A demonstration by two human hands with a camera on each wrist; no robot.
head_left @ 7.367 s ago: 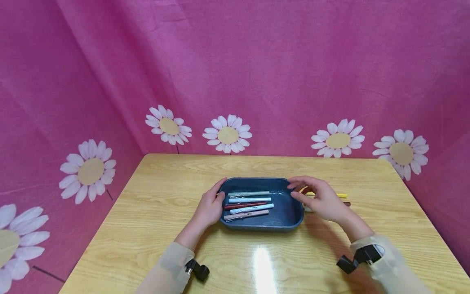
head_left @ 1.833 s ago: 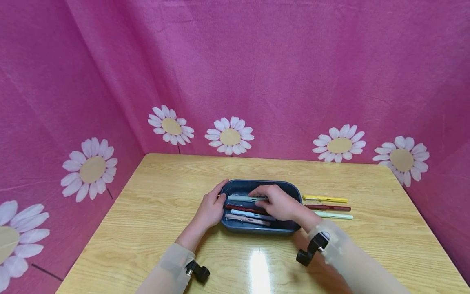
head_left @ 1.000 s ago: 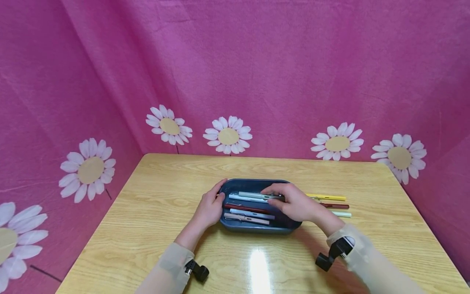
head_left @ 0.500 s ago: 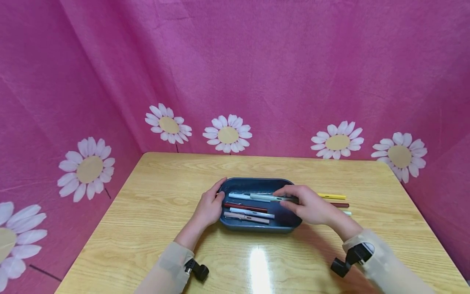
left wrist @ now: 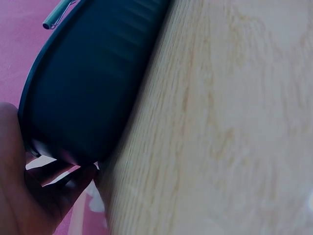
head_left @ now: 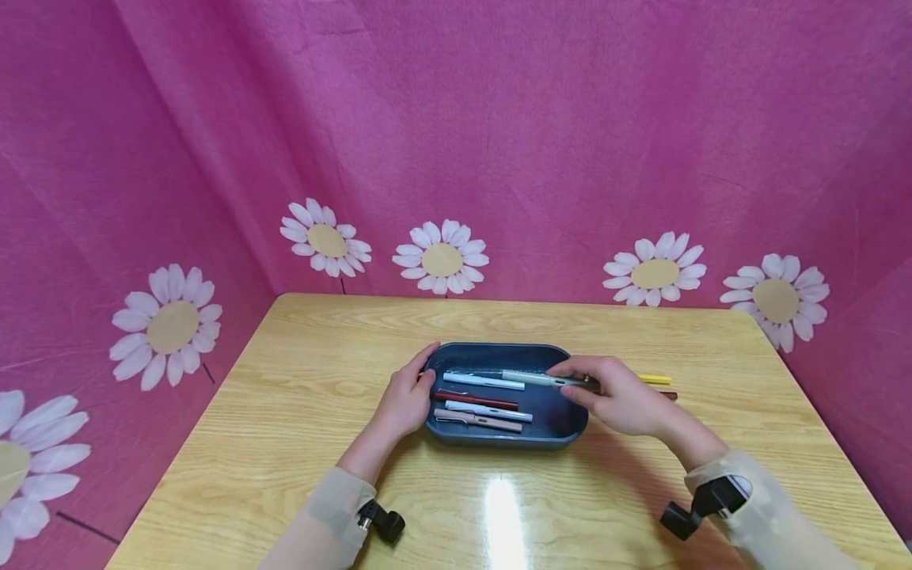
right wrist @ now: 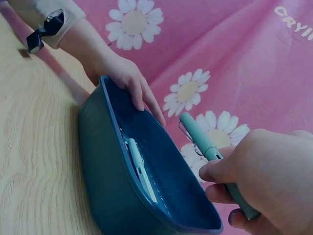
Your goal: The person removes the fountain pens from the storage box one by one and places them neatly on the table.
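Observation:
My left hand (head_left: 406,400) holds the left end of a dark blue rectangular box (head_left: 507,443), thumb at the rim and fingers round the outside. Between thumb and fingers of my right hand (head_left: 620,396) is a grey-green clip pen (head_left: 527,378), raised over the box's right half. In the right wrist view that pen (right wrist: 195,133) slants above the rim, clip showing. Lying in the box are a light blue pen (head_left: 484,381), a dark red pen (head_left: 476,400), a pale blue pen (head_left: 492,412) and a pinkish-brown pen (head_left: 477,420).
Right of the box, partly behind my right hand, lie a yellow pen (head_left: 655,379) and another dark red pen (head_left: 670,395) on the wooden table (head_left: 321,340). A pink curtain (head_left: 499,142) with daisies hangs beyond the back edge.
My right hand picked the grey-green pen from the back of the row in the box and has carried it rightward. The left hand stays at the box's left end.

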